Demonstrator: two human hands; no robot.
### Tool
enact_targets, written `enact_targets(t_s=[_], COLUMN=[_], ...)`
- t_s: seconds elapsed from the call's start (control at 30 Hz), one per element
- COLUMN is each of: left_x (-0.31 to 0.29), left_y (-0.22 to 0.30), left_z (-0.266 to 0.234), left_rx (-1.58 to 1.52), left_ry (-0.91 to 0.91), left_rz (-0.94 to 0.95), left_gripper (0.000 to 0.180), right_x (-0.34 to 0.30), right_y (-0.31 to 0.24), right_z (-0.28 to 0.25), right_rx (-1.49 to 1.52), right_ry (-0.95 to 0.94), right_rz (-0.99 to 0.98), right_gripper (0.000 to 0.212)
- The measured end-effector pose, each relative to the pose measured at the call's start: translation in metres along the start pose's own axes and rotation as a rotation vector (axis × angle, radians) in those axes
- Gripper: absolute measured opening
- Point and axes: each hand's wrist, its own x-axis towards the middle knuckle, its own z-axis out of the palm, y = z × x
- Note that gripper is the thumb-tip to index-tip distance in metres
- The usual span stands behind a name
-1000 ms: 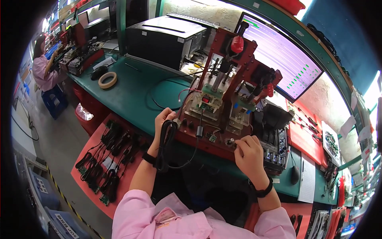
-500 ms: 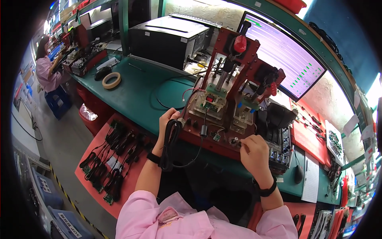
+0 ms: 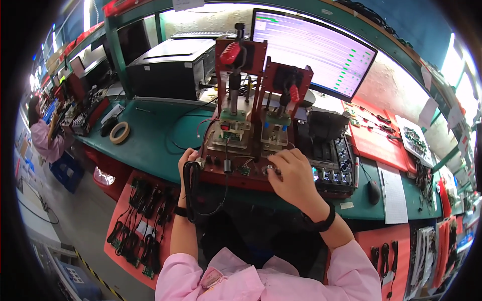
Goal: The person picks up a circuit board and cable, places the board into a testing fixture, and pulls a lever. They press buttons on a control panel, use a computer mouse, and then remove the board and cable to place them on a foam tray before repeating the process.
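My left hand (image 3: 186, 163) is at the left front corner of a red test fixture (image 3: 236, 179), fingers closed round a black cable (image 3: 191, 188) near its end. The cable's coil hangs below the hand in front of my wrist. Another stretch of cable loops up through a black ferrite bead (image 3: 228, 166) to the small circuit board (image 3: 231, 128) under the fixture's left clamp. My right hand (image 3: 292, 175) is over the fixture's front right part, fingers bent and apart beside a small metal knob (image 3: 266, 170). Two upright toggle clamps with red handles (image 3: 230, 53) rise above the fixture.
Bundled cables with small boards lie on a red sheet (image 3: 120, 213) at lower left. A lit monitor (image 3: 311, 55) stands behind the fixture. Right of it are a black device (image 3: 326, 150), a mouse (image 3: 373, 192) and paper (image 3: 393, 193). A tape roll (image 3: 119, 133) lies left; a co-worker sits beyond.
The view has turned, shifting the bench leftward in the picture. My right hand has moved over the fixture's front panel, and its fingers have spread. My left hand stays at the corner with the cable.
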Motion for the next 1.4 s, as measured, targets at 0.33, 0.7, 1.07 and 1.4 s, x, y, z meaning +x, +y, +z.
enact_targets(t_s=[0.33,0.7,1.07,1.4], left_x=[-0.004,-0.007,-0.003,-0.008], left_y=[0.012,0.016,-0.033,-0.008], left_z=[0.006,0.007,-0.02,0.001], left_rx=[-0.1,-0.091,-0.1,0.047], left_ry=[-0.029,-0.028,-0.014,0.055], left_rz=[0.018,-0.051,0.088,0.241], left_gripper=[0.028,0.027,0.017,0.018], right_x=[-0.002,-0.001,-0.034,-0.048], right_y=[-0.012,-0.012,0.035,0.105], right_z=[0.026,0.034,-0.019,-0.046], right_rx=[0.118,0.142,-0.015,0.079], right_ry=[-0.14,-0.109,0.11,-0.202], right_rz=[-0.08,-0.21,0.141,0.171], right_gripper=[0.035,0.045,0.032,0.013])
